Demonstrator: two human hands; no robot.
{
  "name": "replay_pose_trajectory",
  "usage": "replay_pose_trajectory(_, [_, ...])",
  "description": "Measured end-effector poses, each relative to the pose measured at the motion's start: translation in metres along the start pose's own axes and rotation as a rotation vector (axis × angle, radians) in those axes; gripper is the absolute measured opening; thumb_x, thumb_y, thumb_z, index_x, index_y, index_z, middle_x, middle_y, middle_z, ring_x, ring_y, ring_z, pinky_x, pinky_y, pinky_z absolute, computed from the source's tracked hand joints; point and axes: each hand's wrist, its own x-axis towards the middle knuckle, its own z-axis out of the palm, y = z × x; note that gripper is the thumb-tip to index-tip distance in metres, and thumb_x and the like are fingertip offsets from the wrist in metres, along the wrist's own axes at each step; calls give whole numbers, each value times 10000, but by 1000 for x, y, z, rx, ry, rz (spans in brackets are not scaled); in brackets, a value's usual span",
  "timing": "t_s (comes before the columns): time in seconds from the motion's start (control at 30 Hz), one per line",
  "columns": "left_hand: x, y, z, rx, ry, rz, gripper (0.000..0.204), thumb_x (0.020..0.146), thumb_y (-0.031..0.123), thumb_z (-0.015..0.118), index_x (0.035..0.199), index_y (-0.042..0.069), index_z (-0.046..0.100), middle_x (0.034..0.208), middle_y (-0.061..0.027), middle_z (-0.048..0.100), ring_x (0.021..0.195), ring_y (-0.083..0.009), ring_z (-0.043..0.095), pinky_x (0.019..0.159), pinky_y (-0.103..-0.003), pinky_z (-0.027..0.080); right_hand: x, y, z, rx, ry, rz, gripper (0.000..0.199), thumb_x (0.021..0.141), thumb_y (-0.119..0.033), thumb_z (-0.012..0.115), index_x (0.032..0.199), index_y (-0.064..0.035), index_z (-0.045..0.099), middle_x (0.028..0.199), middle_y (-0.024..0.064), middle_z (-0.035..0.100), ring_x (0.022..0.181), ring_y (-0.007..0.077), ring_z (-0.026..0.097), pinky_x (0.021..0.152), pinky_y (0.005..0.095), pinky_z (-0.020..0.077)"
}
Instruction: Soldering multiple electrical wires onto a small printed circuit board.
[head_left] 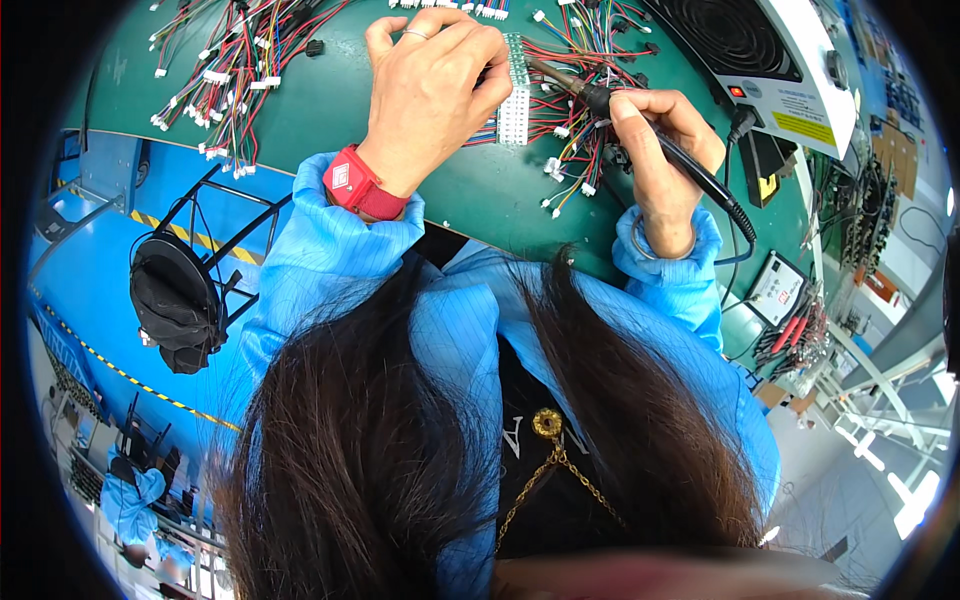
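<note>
My right hand (665,150) grips a soldering iron (597,98) by its black handle, with the metal tip pointing left. That tip is close to a strip of white and pale green connector pieces (514,118); whether they touch is too small to tell. My left hand (432,95), wearing a red watch (355,185), hangs over the strip's left side. Its thumb and index finger are pinched together, and what lies between them is hidden. Thin red and dark wires (560,108) with small white plugs spread out to the right of the strip.
On the green mat (470,205), a bundle of coloured wires (240,75) lies at the left. At the right stand a white box with a fan (800,95), a small white control unit (778,287) and red-handled tools (788,334). A black chair (175,300) stands left, beyond the table edge.
</note>
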Motion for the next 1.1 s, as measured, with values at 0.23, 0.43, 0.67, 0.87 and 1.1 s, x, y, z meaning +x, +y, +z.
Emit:
replay_pose_trajectory(0.23, [0,-1,-2,-43,-29,-15,94,771,140,732,804,154,645,881,94,696,972,-142,622,895,-391,345,-1,0,1,32,4,5,121,867,-70,726,904,40,693,730,30,653,664,55,580,592,203,444])
replay_pose_trajectory(0.43, [0,-3,-3,-56,-32,-19,90,772,140,734,814,154,655,890,95,701,987,-143,620,904,-394,346,-2,1,0,14,0,-15,121,871,-67,722,912,43,692,758,39,662,672,64,591,603,207,456])
replay_pose_trajectory(0.67, [0,-4,-3,-54,-49,-11,85,775,151,736,815,156,661,905,93,708,1017,-150,616,911,-398,343,-2,1,0,32,-7,-7,123,871,-70,722,912,43,692,754,40,666,680,67,598,615,209,466])
replay_pose_trajectory(0.87, [0,-4,-3,-54,-48,-13,73,782,159,738,812,157,671,904,95,709,1031,-149,615,911,-397,341,-3,1,0,24,-9,-5,125,873,-66,720,919,47,690,757,48,670,681,70,602,616,211,470])
replay_pose_trajectory(1.1, [2,-5,-4,-47,-56,-13,70,783,163,740,803,160,673,903,101,712,1030,-141,615,908,-393,341,-2,0,0,18,-3,-7,127,871,-57,721,925,52,686,750,53,675,667,74,610,599,212,474])
